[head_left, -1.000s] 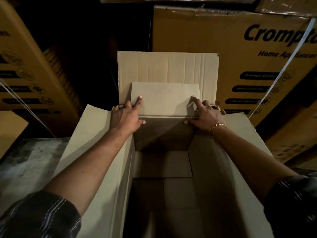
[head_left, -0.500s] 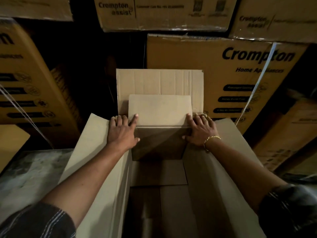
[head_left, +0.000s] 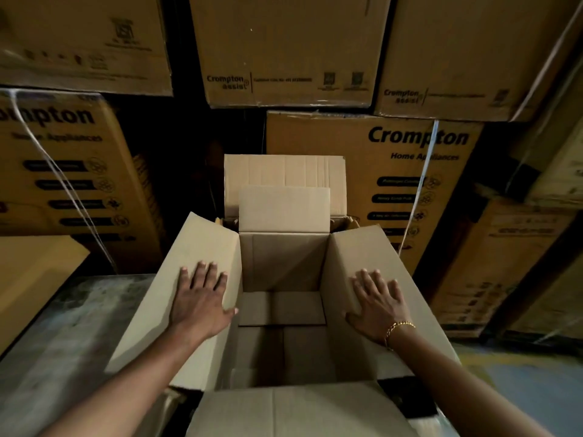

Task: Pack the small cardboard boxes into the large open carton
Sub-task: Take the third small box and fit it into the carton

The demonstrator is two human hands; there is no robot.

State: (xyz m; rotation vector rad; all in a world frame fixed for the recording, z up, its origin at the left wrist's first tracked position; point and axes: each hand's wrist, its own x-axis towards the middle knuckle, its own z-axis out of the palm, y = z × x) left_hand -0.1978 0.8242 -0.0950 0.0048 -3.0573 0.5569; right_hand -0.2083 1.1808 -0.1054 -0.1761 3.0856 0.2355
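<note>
A large plain carton (head_left: 284,263) stands open in front of me, its inside empty down to the folded bottom flaps. My left hand (head_left: 202,299) lies flat with spread fingers on the carton's left flap (head_left: 189,247). On the right flap (head_left: 362,247) my right hand (head_left: 377,305), with a gold bracelet at the wrist, presses flat as well. The far flap (head_left: 284,208) stands up and the near flap (head_left: 299,408) lies toward me. No small cardboard box shows in this view.
Stacked printed Crompton cartons (head_left: 410,171) wall in the back, left and right, some bound with white strapping. Another open plain carton's flap (head_left: 284,170) rises just behind mine. A grey concrete floor (head_left: 63,326) shows at the left, a flat cardboard piece (head_left: 28,272) beside it.
Both hands left the far flap and came back toward me onto the side flaps, now flat. The camera tilted up, showing more stacked cartons.
</note>
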